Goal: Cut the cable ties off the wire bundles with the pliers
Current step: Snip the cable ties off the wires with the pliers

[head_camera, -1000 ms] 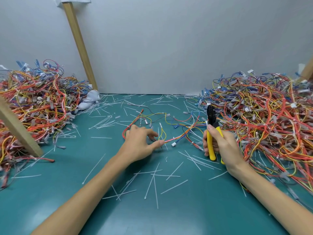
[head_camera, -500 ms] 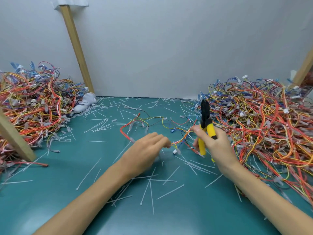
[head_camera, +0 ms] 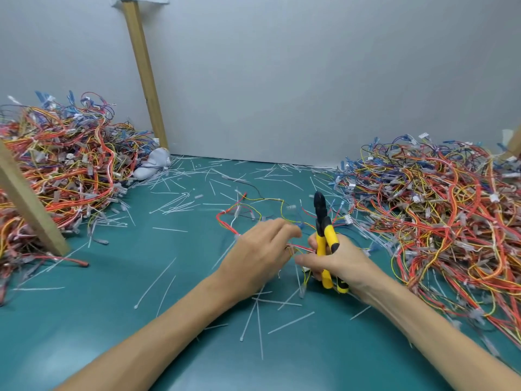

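While the right hand [head_camera: 341, 263] gripped the yellow handles of the pliers [head_camera: 324, 227], the tool stood almost upright just right of frame centre, its black nose pointing toward the top of the frame and away from the work. The small wire bundle [head_camera: 303, 248] ran nearly level through the narrow gap between the two hands, so its long axis lay across that of the pliers. Its far loops trailed up and left over the green mat [head_camera: 141, 348]. The left hand [head_camera: 259, 255], fingers curled, appeared to pinch the bundle's left end, though blur hid the exact hold. That hand was the nearer to the wires. The cutting tip sat above them and would probably have to tilt down and left to reach a tie. Which pale strand under the hands was an uncut tie could not be told. The big wire pile [head_camera: 439, 215] lay well right.
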